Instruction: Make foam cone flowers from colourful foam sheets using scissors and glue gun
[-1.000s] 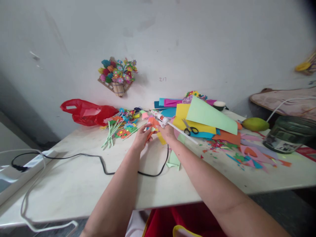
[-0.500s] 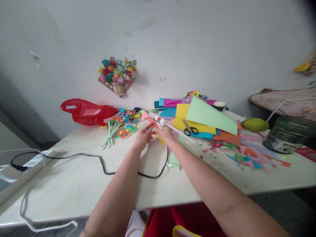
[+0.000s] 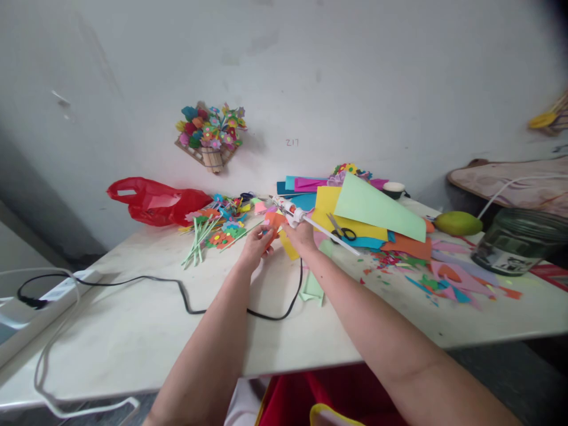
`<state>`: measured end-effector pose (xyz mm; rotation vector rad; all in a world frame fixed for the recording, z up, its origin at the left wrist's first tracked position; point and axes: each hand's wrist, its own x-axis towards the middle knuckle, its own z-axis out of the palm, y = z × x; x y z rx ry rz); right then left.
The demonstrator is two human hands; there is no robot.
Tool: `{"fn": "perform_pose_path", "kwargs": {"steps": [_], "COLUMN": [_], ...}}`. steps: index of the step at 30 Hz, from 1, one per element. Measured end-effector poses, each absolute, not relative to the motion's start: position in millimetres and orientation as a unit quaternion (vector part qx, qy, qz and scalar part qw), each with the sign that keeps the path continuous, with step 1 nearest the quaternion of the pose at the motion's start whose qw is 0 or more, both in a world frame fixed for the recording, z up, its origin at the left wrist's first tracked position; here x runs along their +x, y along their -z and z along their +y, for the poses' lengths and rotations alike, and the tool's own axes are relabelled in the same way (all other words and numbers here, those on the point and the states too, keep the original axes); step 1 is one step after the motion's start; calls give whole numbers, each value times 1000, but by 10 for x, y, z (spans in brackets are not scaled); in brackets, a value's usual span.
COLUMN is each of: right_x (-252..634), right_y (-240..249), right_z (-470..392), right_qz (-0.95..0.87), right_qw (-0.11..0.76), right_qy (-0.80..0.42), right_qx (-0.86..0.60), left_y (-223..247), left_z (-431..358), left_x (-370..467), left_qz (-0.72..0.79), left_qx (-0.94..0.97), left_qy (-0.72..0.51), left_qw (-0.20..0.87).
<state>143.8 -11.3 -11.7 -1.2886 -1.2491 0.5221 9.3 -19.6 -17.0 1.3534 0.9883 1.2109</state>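
Observation:
My right hand [image 3: 302,238] is closed round a white glue gun [image 3: 288,208], its nozzle toward the wall and a long white glue stick [image 3: 332,235] poking out of its back. Close on its left, my left hand [image 3: 258,244] pinches an orange foam piece [image 3: 275,220] just beside the gun. Fingers partly hide that piece, so its full shape is unclear. A yellow piece [image 3: 289,245] lies beneath my right hand. Pale green strips [image 3: 202,236] and foam flowers [image 3: 222,239] rest left of my hands.
A black cord [image 3: 181,287] loops across the table to a power strip [image 3: 53,290]. Behind lie a red plastic bag [image 3: 164,204] and coloured sheets [image 3: 377,208]. Scissors [image 3: 346,234], scraps [image 3: 452,284], a yellow-green fruit [image 3: 459,223] and a glass jar [image 3: 510,242] are on the right.
The glue gun in my right hand has shifted slightly right, away from the orange foam piece, uncovering more of it. My left hand has barely moved.

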Motion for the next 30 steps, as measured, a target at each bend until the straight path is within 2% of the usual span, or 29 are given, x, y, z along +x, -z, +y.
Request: {"fn": "perform_pose_path", "kwargs": {"steps": [15, 30], "right_x": [1432, 1416], "right_y": [108, 121], "right_z": [-85, -86], "right_qz": [-511, -493], "right_qw": [624, 657], "right_qy": [-251, -285], "right_qx": [-535, -494], "left_y": [137, 180], "left_z": [-211, -179], "left_x": [157, 146], "left_qz": [455, 450], "left_qx": [588, 550], "left_qy": [-498, -516], "left_qw": [446, 479]}}
